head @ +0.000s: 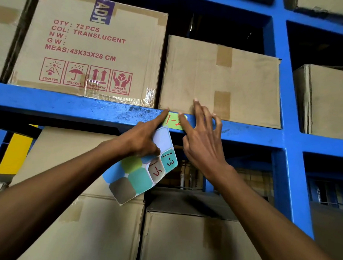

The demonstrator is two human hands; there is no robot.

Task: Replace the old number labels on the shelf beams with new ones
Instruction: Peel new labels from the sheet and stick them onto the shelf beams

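I am pressing a green label (174, 121) marked in red, reading something like 1-2, onto the front of the blue shelf beam (68, 102), just under the plain cardboard box (221, 80) on the right. My left hand (144, 136) is stretching its forefinger up to the label's left edge while its thumb and curled fingers are pinching the sticker sheet (142, 168), which is hanging below the beam. My right hand (202, 135) is holding nothing; its fingers are spread and fairly straight, one fingertip touching the label's right side, the others resting on the beam and the box. I am judging that this label is nearly seated and only needs smoothing down. On the sheet I am reading 1-3 and 1-5 among coloured stickers that look blank, plus one pale patch near the top that may be an emptied spot, so several beams are probably waiting. I cannot tell whether an old label is lying underneath. The printed box (87, 46) is sitting to the left.
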